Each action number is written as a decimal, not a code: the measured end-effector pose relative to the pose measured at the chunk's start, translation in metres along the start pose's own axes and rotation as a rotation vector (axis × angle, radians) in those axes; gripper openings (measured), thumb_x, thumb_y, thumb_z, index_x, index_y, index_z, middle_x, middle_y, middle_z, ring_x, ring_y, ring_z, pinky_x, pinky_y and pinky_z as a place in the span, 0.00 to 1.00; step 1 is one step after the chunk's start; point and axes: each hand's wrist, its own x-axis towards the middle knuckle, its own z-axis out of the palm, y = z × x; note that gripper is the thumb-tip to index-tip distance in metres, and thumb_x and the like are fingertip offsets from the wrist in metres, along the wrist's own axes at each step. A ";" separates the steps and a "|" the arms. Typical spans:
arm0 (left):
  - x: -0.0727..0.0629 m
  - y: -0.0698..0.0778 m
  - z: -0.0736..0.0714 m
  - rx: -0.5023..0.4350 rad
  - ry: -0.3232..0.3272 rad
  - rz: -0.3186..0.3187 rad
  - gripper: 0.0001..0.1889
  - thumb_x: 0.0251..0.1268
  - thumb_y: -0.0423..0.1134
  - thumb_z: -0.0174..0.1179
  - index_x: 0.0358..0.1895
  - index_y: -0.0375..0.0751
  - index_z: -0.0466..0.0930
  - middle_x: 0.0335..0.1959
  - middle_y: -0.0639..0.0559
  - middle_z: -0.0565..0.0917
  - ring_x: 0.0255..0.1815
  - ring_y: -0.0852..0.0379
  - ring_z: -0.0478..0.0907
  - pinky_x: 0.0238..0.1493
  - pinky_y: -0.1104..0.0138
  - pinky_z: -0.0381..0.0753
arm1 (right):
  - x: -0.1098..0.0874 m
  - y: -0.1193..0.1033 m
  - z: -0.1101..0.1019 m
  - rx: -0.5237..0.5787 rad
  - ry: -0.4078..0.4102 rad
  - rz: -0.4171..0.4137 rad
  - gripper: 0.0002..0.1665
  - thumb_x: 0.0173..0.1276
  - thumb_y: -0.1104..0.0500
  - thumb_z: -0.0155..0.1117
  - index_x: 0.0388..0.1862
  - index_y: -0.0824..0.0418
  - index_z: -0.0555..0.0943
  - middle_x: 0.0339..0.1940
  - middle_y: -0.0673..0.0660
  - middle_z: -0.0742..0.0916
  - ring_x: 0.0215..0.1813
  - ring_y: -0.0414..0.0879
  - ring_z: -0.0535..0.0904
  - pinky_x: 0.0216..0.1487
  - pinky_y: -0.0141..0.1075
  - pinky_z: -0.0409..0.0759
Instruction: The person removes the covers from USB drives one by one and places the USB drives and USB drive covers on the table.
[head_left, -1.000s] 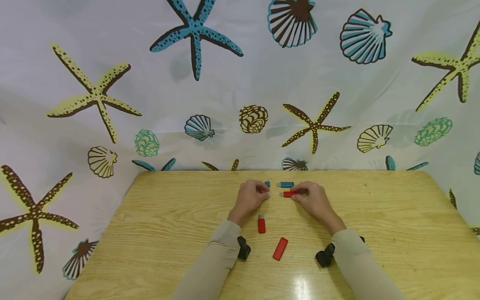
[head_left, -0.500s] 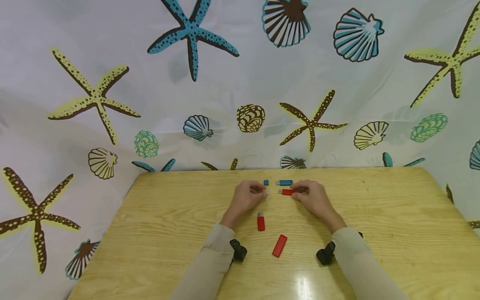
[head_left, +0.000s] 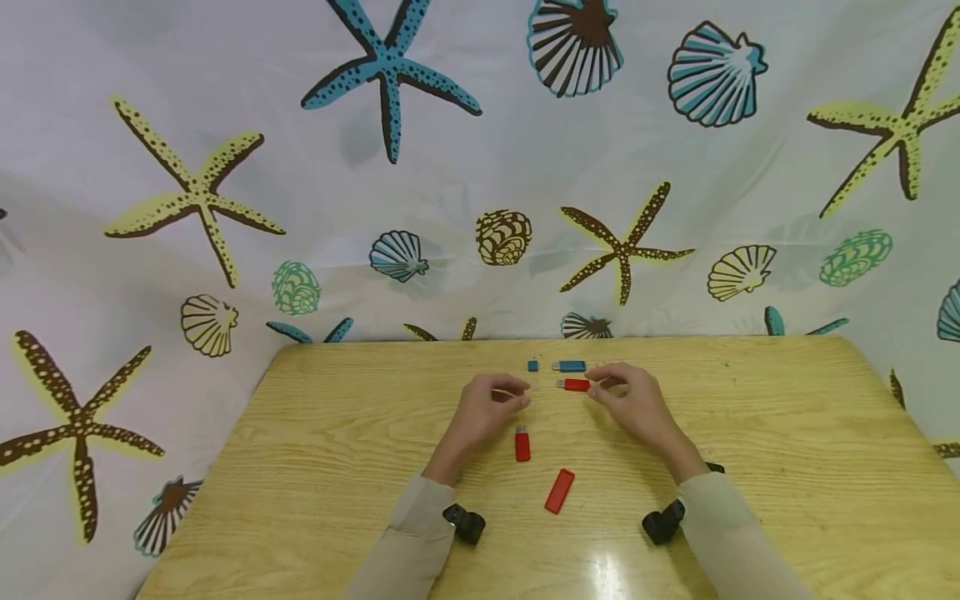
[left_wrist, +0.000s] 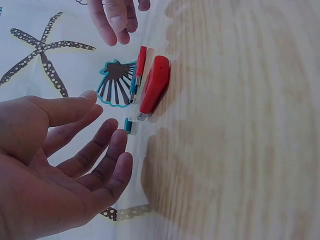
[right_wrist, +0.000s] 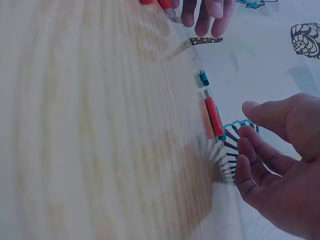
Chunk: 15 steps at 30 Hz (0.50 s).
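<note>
My left hand (head_left: 486,410) hovers with loosely bent fingers and nothing between them, just left of a small clear piece (head_left: 535,387). Past its fingertips lies a small blue cap (head_left: 533,366). On the other side my right hand (head_left: 636,404) is relaxed, its thumb and fingers parted at the right end of a red USB stick (head_left: 577,385). In the right wrist view that red stick (right_wrist: 214,116) lies apart from the fingers. A blue USB stick (head_left: 572,366) lies parallel behind it, metal plugs pointing left.
Closer to me, a second red USB stick (head_left: 522,444) lies with its plug facing away. A red cover (head_left: 559,491) rests slantwise nearer the table's front. Behind the wooden table (head_left: 337,433) hangs a cloth (head_left: 450,183) printed with starfish and shells.
My right hand has let go of the red USB stick and drawn back slightly to the right. My left hand has moved left and nearer me, away from the small clear piece.
</note>
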 end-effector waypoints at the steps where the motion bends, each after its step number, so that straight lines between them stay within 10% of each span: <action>1: -0.002 0.000 -0.001 -0.004 0.000 -0.003 0.11 0.73 0.35 0.64 0.52 0.36 0.88 0.46 0.48 0.86 0.45 0.50 0.82 0.52 0.55 0.82 | -0.001 0.000 0.001 0.004 -0.001 -0.003 0.14 0.72 0.65 0.69 0.54 0.66 0.86 0.55 0.63 0.87 0.52 0.56 0.83 0.50 0.50 0.83; 15: -0.029 -0.005 -0.005 0.038 0.026 0.075 0.11 0.69 0.33 0.67 0.51 0.32 0.87 0.43 0.44 0.86 0.42 0.48 0.84 0.47 0.55 0.85 | -0.019 -0.010 0.008 0.059 0.003 -0.023 0.15 0.72 0.63 0.69 0.56 0.63 0.85 0.53 0.60 0.87 0.52 0.52 0.82 0.49 0.48 0.83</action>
